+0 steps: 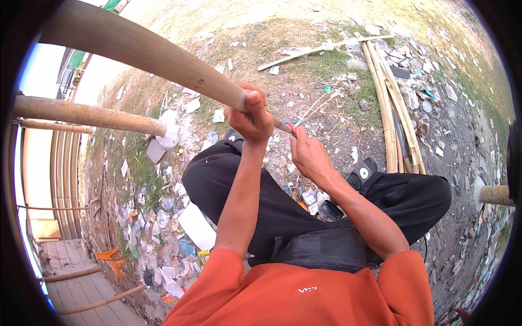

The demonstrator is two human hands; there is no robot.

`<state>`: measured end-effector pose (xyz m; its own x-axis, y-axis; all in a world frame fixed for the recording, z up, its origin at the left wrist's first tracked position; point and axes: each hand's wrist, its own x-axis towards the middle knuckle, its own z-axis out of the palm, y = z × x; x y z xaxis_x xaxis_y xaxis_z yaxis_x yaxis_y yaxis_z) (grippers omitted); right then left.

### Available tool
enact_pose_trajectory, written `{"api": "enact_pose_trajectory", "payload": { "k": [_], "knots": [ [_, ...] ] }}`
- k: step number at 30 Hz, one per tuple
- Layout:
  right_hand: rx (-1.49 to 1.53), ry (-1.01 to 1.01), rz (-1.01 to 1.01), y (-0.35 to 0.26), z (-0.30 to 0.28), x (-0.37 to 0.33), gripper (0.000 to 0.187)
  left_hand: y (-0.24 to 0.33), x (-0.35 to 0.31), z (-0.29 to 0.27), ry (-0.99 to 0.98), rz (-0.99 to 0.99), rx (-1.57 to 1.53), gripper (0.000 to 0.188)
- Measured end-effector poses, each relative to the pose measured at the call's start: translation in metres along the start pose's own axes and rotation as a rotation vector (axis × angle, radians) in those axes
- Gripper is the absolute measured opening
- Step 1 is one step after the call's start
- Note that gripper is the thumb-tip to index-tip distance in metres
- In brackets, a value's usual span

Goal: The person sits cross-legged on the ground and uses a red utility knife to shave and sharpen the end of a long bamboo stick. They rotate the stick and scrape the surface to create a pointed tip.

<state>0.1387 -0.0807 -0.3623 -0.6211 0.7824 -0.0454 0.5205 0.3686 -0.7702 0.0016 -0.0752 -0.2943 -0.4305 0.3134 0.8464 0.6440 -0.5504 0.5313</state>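
A thick bamboo pole (157, 57) slants down from the upper left. My left hand (251, 115) is closed around it, with the thumb on top. A thinner brownish length (282, 126) shows past that hand, in line with the pole; my fingers hide where the two meet. At its far end my right hand (312, 155) is closed, its fingers pinched by a small pinkish-red thing (293, 130) whose kind I cannot make out. Thin pale strips (318, 106) stick out on the ground just beyond my right hand.
Split bamboo lengths (383, 103) lie at the right, with a single bamboo strip (321, 52) farther off. A second bamboo post (92, 113) stands at the left in a pale base. Litter (163, 233) covers the ground beside my legs. An orange plastic piece (112, 261) lies near planks (92, 293).
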Motion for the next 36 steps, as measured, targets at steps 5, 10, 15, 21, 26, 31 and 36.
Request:
{"api": "enact_pose_trajectory", "payload": {
  "k": [5,10,15,21,26,31,36],
  "knots": [
    [0.080,0.019,-0.030,-0.023,-0.003,0.008,0.022,-0.002,0.004,0.010,0.015,0.030,0.035,0.042],
    [-0.150,-0.073,0.064,0.023,0.040,0.019,0.024,-0.004,0.001,-0.006,0.038,0.085,0.038,0.041],
    [-0.255,-0.104,0.124,0.105,0.090,0.036,0.027,0.014,0.003,0.010,-0.004,0.070,0.018,0.041],
    [-0.339,-0.007,-0.074,0.178,0.131,0.046,0.028,0.012,0.004,0.008,-0.032,0.109,0.080,0.035],
    [1.171,-0.758,0.756,0.142,0.079,0.062,0.029,0.002,0.009,-0.003,0.067,0.043,0.102,0.035],
    [0.015,-0.198,0.157,0.127,0.092,0.050,0.035,-0.018,0.004,-0.009,0.140,-0.105,-0.007,0.046],
    [-0.091,-0.098,0.140,0.112,0.101,0.043,0.028,-0.007,0.011,-0.009,0.189,-0.151,0.013,0.052]
  ]
}}
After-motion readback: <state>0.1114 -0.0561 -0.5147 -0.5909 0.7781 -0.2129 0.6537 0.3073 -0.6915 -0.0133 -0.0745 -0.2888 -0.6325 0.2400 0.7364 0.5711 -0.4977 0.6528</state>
